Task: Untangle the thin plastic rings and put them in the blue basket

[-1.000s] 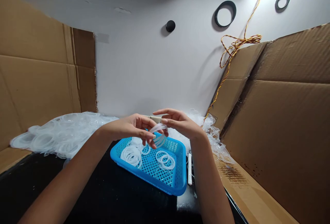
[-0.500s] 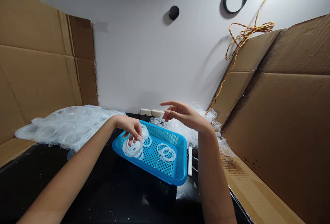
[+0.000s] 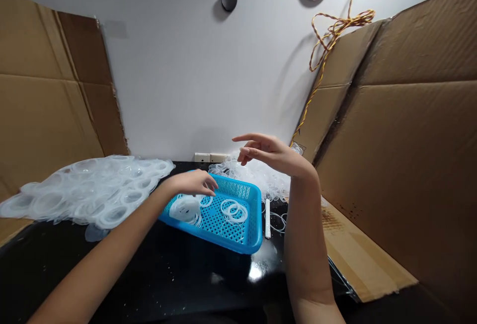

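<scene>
A blue perforated basket (image 3: 257,224) stands on the black table (image 3: 164,274). White rings (image 3: 234,211) lie in its right part, and a whitish stack of rings (image 3: 185,208) lies in its left part. Above the basket's left side is my left hand (image 3: 196,183), fingers apart and curved down, holding nothing. My right hand (image 3: 266,151) hovers above the back right corner of the basket, index finger stretched out and the other fingers loosely bent, with nothing visible in it.
A large pile of translucent discs (image 3: 112,190) spreads at the left. Behind the basket's right end lies a heap of clear rings (image 3: 261,177). A white strip (image 3: 268,218) is right of the basket. Cardboard panels (image 3: 410,140) flank both sides; a twisted orange cord (image 3: 320,73) hangs at right.
My left hand has let go of the rings in the basket's left part and lifted up and right. My right hand keeps its pose. The camera view has shifted somewhat.
</scene>
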Demonstrator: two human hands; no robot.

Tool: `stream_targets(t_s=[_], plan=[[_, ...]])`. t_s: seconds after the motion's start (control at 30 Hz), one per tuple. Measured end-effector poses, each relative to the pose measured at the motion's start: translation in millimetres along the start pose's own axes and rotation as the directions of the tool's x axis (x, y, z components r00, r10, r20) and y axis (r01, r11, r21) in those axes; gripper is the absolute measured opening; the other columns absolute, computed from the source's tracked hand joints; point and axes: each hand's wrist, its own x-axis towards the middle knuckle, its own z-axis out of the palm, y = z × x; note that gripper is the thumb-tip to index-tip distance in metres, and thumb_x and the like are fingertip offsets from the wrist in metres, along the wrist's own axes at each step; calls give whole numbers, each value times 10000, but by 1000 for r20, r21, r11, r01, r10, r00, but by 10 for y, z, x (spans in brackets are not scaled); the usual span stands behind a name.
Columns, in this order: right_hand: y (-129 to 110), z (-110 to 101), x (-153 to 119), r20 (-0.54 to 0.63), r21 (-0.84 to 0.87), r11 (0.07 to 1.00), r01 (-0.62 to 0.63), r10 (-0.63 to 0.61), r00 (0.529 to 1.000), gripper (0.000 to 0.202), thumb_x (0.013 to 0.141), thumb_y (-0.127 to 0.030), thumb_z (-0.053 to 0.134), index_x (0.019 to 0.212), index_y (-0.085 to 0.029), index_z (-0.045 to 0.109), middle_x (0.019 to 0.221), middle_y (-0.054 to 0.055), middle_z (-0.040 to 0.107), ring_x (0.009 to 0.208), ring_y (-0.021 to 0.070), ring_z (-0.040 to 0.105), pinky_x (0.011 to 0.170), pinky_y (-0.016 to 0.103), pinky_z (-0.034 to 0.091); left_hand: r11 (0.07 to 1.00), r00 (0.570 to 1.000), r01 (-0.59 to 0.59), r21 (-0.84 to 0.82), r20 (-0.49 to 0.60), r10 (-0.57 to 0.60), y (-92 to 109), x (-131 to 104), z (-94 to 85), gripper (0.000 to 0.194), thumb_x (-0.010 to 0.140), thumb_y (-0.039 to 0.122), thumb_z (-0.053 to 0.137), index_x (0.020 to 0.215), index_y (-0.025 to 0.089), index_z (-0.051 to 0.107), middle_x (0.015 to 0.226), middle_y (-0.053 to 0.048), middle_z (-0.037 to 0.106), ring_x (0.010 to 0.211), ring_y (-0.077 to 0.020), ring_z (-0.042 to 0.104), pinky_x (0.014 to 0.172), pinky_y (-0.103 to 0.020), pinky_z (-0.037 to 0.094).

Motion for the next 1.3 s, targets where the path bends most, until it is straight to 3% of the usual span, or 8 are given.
stream_targets(t_s=[0.13,0.3,0.57,0.77,0.93,1.03,1.17,1.3], plan=[[-34,-34,-73,-12,36,999,24,-24,1000,381,844,-329,563,1143,-94,541,767,47,650,734,121,604,730,288,498,980,992,-111,164,80,99,322,310,305,411,708,375,619,1051,151,658,1136,-123,642,1039,-279,574,802,-311,450],[-68,-70,-131,-10,62,997,41,-40,999,362,841,-322,563,1131,-106,542,750,30,643,726,113,602,724,282,499,939,982,-147,311,162,100,480,623,564,425,502,302,765,898,172,683,1043,-137,643,937,-334,593,703,-339,458],[-70,-125,-177,-18,71,994,78,-77,997,301,852,-272,550,1106,-109,550,717,9,627,704,102,605,683,254,497,937,969,-184,297,217,122,465,566,713,509,585,230,698,1069,190,548,898,-78,605,861,-280,571,560,-262,398],[-79,-127,-183,-14,67,994,81,-81,997,301,854,-265,546,1106,-102,549,718,12,626,709,106,607,687,258,498,958,970,-169,231,211,121,452,549,814,475,557,172,695,1014,168,562,871,-99,602,789,-288,569,593,-301,400],[-70,-121,-171,-13,54,997,59,-58,998,320,851,-289,549,1113,-104,551,738,20,628,722,113,606,700,271,493,986,978,-162,41,139,155,391,504,693,367,592,157,634,945,198,547,762,-23,570,742,-232,574,581,-272,391],[-54,-113,-153,-12,49,997,57,-56,998,324,853,-289,545,1118,-103,548,736,25,628,723,115,599,711,279,491,967,979,-190,-172,48,200,350,450,521,296,669,188,574,956,197,499,861,-28,563,749,-200,609,609,-271,425],[-24,-107,-115,41,11,999,45,-46,998,353,862,-268,514,1169,-94,512,792,46,623,759,120,587,732,288,491,855,967,-253,-452,-95,236,312,355,306,229,766,240,512,975,193,433,941,-40,575,740,-157,645,711,-301,470],[39,-84,-66,101,-217,976,-2,24,995,567,789,-285,615,1299,-147,408,1072,112,573,1013,179,544,842,327,471,730,950,-310,-610,-236,207,308,223,143,242,733,274,598,908,173,464,849,-37,597,739,-161,627,719,-314,461]])
